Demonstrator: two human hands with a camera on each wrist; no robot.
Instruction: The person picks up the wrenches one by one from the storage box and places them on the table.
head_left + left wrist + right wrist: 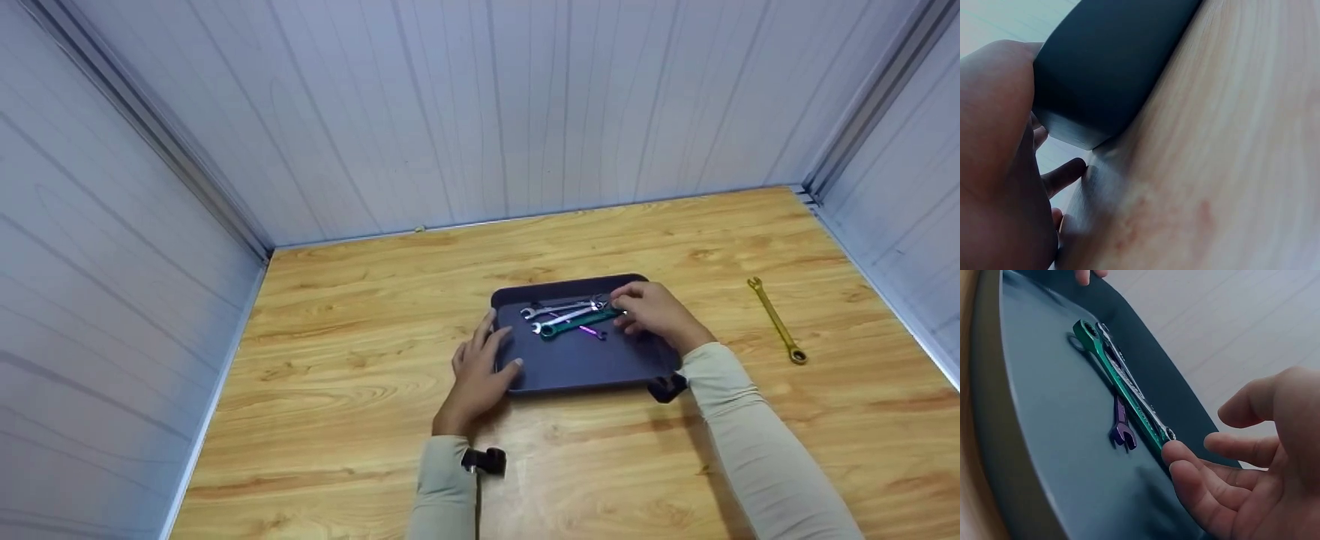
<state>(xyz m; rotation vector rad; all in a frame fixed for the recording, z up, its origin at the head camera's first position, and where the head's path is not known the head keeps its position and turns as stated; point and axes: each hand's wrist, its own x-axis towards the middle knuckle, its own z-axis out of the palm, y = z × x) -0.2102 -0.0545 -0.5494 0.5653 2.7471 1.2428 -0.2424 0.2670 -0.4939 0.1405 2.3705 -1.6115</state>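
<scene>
A dark tray (pixel 592 364) lies on the wooden table. In it, bunched and overlapping, are two silver wrenches (pixel 556 308), a green ratcheting wrench (pixel 576 323) and a small purple wrench (pixel 1122 424) partly under the others. My left hand (pixel 478 371) rests at the tray's left side, fingers spread, thumb over the rim. At the right end of the pile, my right hand (pixel 652 311) reaches into the tray. In the right wrist view its lower fingertips (pixel 1176 458) are at the green wrench's end, while thumb and index finger stand apart.
A yellow ratcheting wrench (pixel 776 319) lies on the table (pixel 360 330) to the right of the tray. Pale panel walls (pixel 480 112) enclose the table at the back and both sides. A black wrist device (pixel 487 460) sits at my left sleeve.
</scene>
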